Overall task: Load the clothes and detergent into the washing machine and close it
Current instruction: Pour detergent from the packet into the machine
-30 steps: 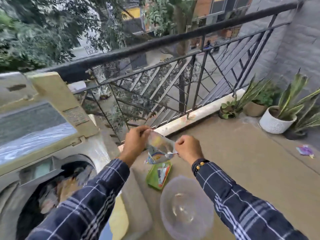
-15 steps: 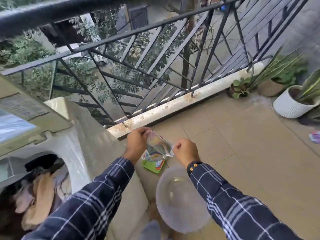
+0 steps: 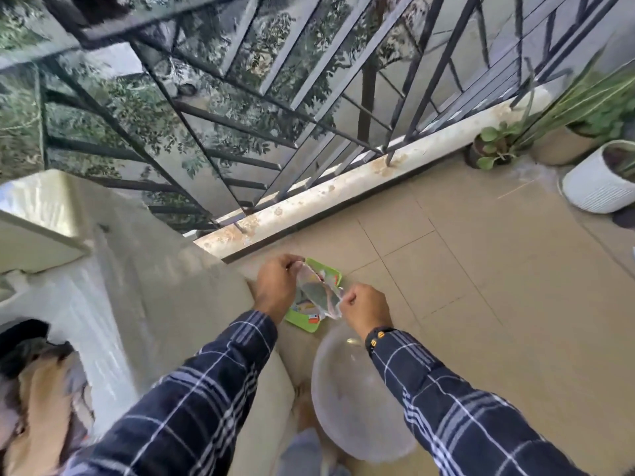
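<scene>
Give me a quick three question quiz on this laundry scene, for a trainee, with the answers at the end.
1. True or false: the detergent sachet is gripped by one hand only.
2. What lies on the floor directly below the sachet: A) a green packet, B) a towel, C) a brush?
3. Fill in: the clear round basin sits on the floor under the person's ____ forearm.

Key
1. False: the left hand and right hand both pinch it.
2. A, the green packet.
3. Right.
</scene>
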